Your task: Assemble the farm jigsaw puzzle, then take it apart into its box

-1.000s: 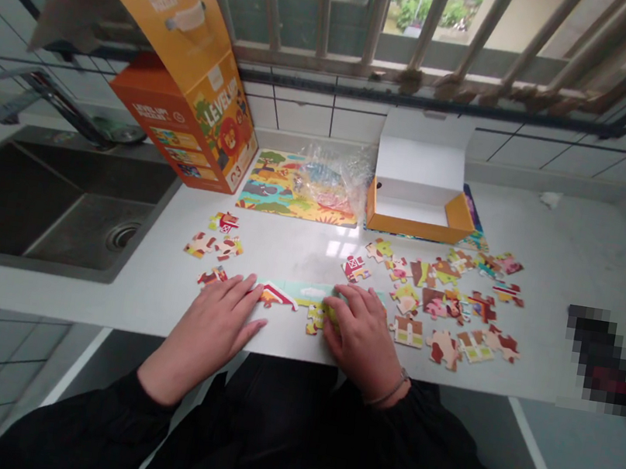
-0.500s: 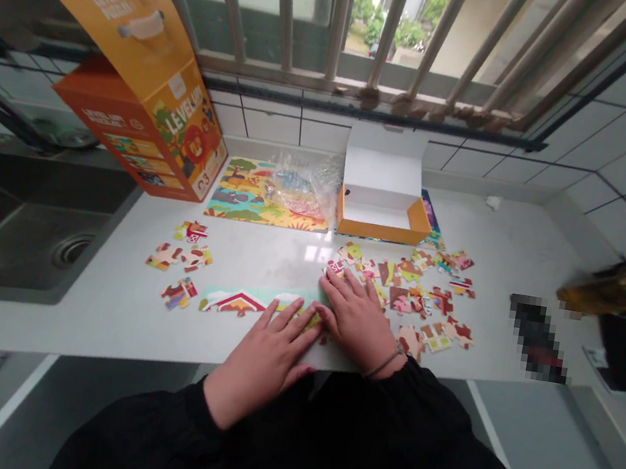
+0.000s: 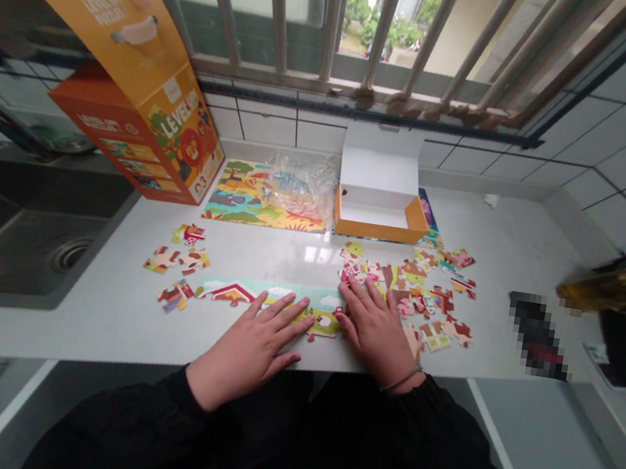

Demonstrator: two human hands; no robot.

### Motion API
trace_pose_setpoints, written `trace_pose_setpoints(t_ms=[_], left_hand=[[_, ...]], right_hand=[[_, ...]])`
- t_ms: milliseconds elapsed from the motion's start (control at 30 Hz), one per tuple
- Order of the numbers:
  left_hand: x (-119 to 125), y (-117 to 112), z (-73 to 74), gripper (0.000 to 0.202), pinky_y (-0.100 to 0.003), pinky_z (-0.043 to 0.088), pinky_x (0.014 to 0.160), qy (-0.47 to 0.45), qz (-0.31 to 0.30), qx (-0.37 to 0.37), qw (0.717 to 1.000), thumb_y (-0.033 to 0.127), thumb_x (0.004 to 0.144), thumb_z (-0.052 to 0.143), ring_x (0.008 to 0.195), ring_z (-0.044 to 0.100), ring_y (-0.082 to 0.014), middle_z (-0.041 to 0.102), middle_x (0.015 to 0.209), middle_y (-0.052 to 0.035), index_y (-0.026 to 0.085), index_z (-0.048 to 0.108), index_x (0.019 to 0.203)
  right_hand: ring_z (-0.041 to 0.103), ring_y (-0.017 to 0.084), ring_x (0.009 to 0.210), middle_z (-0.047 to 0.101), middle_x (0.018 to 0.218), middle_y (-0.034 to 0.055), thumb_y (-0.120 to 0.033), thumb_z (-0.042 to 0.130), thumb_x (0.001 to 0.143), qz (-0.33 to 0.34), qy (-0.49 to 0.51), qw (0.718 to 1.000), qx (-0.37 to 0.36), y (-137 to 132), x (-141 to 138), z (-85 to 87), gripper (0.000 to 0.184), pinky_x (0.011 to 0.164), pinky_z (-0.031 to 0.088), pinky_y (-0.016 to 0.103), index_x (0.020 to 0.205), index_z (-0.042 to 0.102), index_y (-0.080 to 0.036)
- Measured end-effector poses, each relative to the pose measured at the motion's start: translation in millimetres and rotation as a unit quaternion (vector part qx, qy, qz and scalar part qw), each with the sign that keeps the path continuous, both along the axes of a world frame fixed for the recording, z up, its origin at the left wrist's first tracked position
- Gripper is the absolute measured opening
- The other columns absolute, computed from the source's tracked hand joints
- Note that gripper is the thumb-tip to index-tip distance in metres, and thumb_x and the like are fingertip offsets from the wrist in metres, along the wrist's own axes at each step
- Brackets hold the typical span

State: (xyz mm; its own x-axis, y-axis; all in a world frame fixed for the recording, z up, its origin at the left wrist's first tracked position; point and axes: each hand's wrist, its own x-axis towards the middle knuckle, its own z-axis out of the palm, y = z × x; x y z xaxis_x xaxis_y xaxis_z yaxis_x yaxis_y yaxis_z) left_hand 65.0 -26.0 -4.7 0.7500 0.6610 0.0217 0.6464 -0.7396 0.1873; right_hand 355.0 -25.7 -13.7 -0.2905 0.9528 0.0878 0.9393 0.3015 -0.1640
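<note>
A joined strip of puzzle pieces (image 3: 257, 294) with a red roof and sky lies near the counter's front edge. My left hand (image 3: 253, 343) lies flat with fingers spread, its fingertips on the strip's right part. My right hand (image 3: 378, 329) rests flat just right of the strip, fingers stretched out over loose pieces. A scatter of several loose pieces (image 3: 428, 291) lies to the right of that hand. A few more loose pieces (image 3: 177, 257) lie left of the strip.
An orange puzzle box (image 3: 147, 123) leans at the back left beside a steel sink (image 3: 7, 236). A finished puzzle picture (image 3: 248, 193) under a clear bag and an open orange tray box (image 3: 378, 213) sit at the back. A dark blurred object (image 3: 536, 334) lies at right.
My left hand slid right along the strip, from its left end onto its right part. My right hand shifted slightly right. The view swung right, then steadied.
</note>
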Motion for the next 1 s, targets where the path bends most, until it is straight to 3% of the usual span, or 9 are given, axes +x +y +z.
trace_pose_setpoints(t_ms=[367,733,867,1000], left_hand=[[-12,15,0.5,0.062,-0.066,0.025,0.136,0.008,0.022,0.003,1.0,0.047,0.114,0.053,0.168,0.034,-0.0348,0.035,0.182,-0.0061,0.034,0.04,0.173],[9,46,-0.3,0.062,-0.07,0.024,0.135,-0.01,0.028,-0.009,1.0,0.05,0.112,0.057,0.168,0.034,-0.0365,0.038,0.181,-0.0091,0.033,0.045,0.17],[9,46,0.7,0.059,-0.07,0.027,0.135,-0.025,0.032,0.003,0.999,0.047,0.113,0.055,0.168,0.035,-0.0369,0.039,0.18,-0.0098,0.029,0.047,0.169],[-3,39,2.1,0.053,-0.066,0.03,0.136,-0.065,0.073,0.047,0.994,0.035,0.113,0.052,0.165,0.039,-0.0346,0.046,0.176,-0.0122,0.024,0.052,0.165]], right_hand=[[0.037,0.042,0.164,0.043,0.177,0.0116,-0.044,0.046,0.116,-0.047,-0.022,0.999,0.011,-7,28,-6.4,0.056,0.125,0.034,0.072,0.168,0.048,-0.023],[0.04,0.042,0.162,0.049,0.174,0.0128,-0.045,0.047,0.114,-0.061,-0.012,0.997,0.04,-7,29,-8.7,0.054,0.125,0.034,0.075,0.164,0.054,-0.025],[0.047,0.037,0.157,0.056,0.168,0.015,-0.039,0.049,0.114,-0.066,0.024,0.992,0.101,-15,46,0.8,0.052,0.129,0.036,0.066,0.162,0.055,-0.021],[0.062,0.033,0.138,0.073,0.142,0.0159,-0.029,0.051,0.112,-0.112,0.059,0.977,0.174,-29,84,24.6,0.037,0.123,0.046,0.057,0.142,0.07,-0.018]])
